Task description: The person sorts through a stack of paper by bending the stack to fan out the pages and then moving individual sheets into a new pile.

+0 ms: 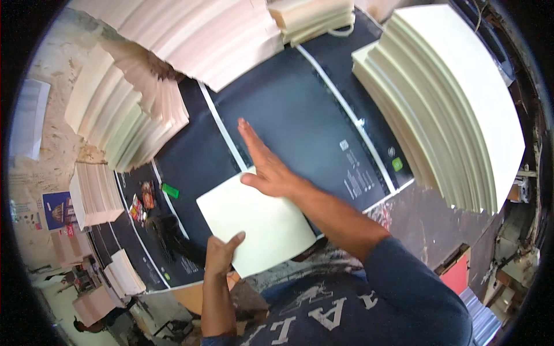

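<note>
A cream-coloured piece of paper [259,228], perhaps a few sheets together, lies tilted at the near edge of the dark table, in front of my body. My left hand [221,254] holds its near left edge, with the thumb on top and the other fingers partly hidden below. Across the paper's far edge lies my right hand [270,172], fingers stretched out straight and pointing away from me. Its thumb rests over the paper, and nothing is gripped in it.
Tall paper stacks stand at the right [427,115], far side [213,40] and left [133,109]. A smaller bundle [314,20] sits at the back. White strips cross the dark tabletop [288,98]. A green lighter-like object [170,191] and small colourful packets [138,209] lie at left.
</note>
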Motion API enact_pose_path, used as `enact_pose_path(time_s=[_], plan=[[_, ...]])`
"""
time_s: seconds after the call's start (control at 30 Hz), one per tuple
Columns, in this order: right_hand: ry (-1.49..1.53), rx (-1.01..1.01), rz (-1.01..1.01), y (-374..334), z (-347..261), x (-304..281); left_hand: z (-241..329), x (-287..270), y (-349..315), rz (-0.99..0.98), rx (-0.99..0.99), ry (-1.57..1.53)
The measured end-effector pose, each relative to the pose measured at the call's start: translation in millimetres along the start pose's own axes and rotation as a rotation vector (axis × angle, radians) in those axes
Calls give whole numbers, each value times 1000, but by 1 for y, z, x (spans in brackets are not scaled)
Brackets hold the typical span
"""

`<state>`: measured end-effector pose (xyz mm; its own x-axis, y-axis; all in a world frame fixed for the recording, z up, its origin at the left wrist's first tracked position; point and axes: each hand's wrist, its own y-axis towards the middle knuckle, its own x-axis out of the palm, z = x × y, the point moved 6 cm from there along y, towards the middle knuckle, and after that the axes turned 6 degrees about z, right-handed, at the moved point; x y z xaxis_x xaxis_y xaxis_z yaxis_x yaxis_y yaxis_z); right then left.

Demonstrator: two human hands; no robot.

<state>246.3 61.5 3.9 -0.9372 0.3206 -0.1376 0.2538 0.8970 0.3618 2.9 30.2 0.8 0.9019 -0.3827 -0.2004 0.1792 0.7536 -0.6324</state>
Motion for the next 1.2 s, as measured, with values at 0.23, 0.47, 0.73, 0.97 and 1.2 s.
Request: enact_pose_path(time_s=[0.23, 0.47, 0.73, 0.97, 1.2], plan=[[182, -158, 278, -38, -38, -22, -6, 0, 4, 11, 67, -82], [244, -100, 212, -110, -51, -17, -12, 3, 2, -21, 64, -106], [829, 429, 514, -133, 26, -13, -4, 9, -1, -82, 96, -125], [474, 636, -195, -103, -29, -31, -3, -5, -9, -219, 392, -171], [265, 413, -316, -107, -68, -32, -26, -4, -12, -187, 547, -36]])
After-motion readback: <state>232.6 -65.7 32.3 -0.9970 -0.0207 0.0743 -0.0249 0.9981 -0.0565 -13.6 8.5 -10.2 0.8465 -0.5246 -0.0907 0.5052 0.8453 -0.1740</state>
